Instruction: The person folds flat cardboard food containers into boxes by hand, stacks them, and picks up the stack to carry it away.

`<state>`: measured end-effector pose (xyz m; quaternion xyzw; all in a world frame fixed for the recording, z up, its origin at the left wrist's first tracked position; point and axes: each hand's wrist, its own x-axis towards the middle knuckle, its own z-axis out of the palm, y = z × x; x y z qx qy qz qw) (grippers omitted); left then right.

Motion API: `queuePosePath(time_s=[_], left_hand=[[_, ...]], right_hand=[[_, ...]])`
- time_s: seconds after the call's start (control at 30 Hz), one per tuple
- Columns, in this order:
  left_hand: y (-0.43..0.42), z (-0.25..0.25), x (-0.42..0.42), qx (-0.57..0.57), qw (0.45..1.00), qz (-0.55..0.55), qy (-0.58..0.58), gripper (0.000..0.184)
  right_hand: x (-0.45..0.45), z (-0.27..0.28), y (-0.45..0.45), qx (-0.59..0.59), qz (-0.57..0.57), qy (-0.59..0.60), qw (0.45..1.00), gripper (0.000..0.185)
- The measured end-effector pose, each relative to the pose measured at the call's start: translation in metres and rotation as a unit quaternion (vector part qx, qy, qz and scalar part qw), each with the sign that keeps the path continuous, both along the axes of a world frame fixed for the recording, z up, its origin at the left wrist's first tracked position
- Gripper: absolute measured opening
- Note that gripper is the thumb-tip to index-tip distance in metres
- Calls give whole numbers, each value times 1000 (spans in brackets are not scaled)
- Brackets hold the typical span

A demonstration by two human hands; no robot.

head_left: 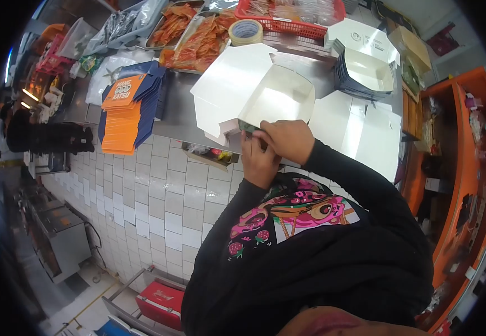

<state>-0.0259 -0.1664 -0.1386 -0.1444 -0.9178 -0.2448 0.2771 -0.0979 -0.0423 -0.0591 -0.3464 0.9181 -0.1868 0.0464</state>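
Observation:
A white-lined paper food box (282, 96) stands at the near edge of the metal table, its wide lid flap (226, 89) folded out to the left. My right hand (290, 138) grips the box's near corner, thumb and fingers closed on the dark outer wall. Just below it, my left hand (258, 159) has its fingers bent and closed against the same corner. The two hands touch, and the fingertips are partly hidden. Flat white card blanks (357, 129) lie right of the box. A stack of formed paper boxes (367, 70) stands behind them.
Orange and navy printed cartons (125, 120) are stacked at the table's left. Behind are a tape roll (245, 32), trays of orange-red food in plastic (206, 36) and a red basket (293, 28). An orange shelf (455, 168) stands right. Another person (47, 131) is far left.

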Motion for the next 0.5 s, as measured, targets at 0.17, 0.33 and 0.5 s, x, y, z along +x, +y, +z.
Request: queuePosePath(time_s=[0.17, 0.33, 0.5], left_hand=[[-13, -3, 2, -9, 999, -35, -8, 48], [-37, 2, 5, -65, 994, 75, -40, 44], [-51, 7, 1, -107, 985, 128, -41, 50]], right_hand=[[6, -13, -3, -20, -9, 38, 999, 24], [13, -21, -2, -25, 31, 38, 998, 23], [6, -12, 0, 13, 129, 25, 991, 28]])
